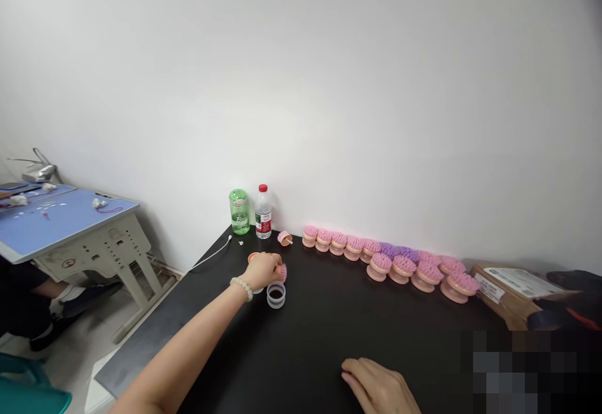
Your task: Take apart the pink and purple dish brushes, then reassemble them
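Left hand (261,270) reaches forward, gripping a pink brush (283,272) — right hand (380,389) bends low, its grip unclear.

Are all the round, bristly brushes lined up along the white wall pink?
No, purple-bristled round brushes stand among the pink-bristled round brushes on the black table.
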`<control>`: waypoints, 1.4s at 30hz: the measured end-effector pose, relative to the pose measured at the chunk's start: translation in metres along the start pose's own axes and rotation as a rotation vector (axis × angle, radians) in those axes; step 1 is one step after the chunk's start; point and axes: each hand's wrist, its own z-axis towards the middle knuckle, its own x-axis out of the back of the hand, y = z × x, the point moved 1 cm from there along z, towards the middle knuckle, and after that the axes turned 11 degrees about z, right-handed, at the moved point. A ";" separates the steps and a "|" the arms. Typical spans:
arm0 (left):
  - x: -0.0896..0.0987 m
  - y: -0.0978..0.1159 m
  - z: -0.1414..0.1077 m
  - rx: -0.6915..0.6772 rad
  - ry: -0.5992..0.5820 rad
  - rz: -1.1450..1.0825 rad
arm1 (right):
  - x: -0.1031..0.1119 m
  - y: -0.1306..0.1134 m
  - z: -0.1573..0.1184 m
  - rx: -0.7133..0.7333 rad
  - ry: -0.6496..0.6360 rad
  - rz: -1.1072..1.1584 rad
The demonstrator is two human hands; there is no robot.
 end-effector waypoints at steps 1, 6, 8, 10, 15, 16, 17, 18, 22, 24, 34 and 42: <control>0.000 -0.001 0.001 0.019 0.010 -0.012 | 0.000 0.000 0.000 0.002 0.008 -0.002; 0.006 -0.012 -0.001 0.094 0.086 -0.062 | 0.001 -0.001 0.001 0.004 0.013 -0.003; 0.005 -0.014 -0.003 0.087 0.087 -0.068 | 0.002 -0.001 0.001 0.003 0.016 0.001; 0.002 -0.015 -0.005 0.067 0.074 -0.062 | 0.002 -0.002 0.001 0.005 0.020 0.007; -0.004 -0.010 0.002 0.020 0.073 -0.018 | 0.001 -0.002 0.001 -0.005 0.015 0.005; -0.005 -0.008 0.005 0.017 0.077 -0.010 | 0.001 -0.002 0.002 -0.009 0.012 0.000; -0.006 -0.007 0.009 0.013 0.081 -0.006 | 0.001 -0.002 0.002 -0.012 0.010 -0.005; -0.007 -0.005 0.012 0.008 0.083 -0.006 | 0.001 -0.002 0.002 -0.017 0.008 -0.008; -0.007 -0.001 0.020 0.003 0.107 -0.055 | 0.002 0.000 0.000 -0.048 0.019 0.020; -0.003 0.001 0.018 0.003 0.155 -0.107 | 0.001 0.003 -0.002 -0.087 0.067 0.078; -0.012 0.100 -0.056 -0.354 0.348 -0.455 | -0.003 0.009 0.001 -0.590 0.334 1.037; -0.010 0.096 -0.081 -0.461 0.399 -0.289 | 0.007 0.001 0.004 -0.769 0.233 1.314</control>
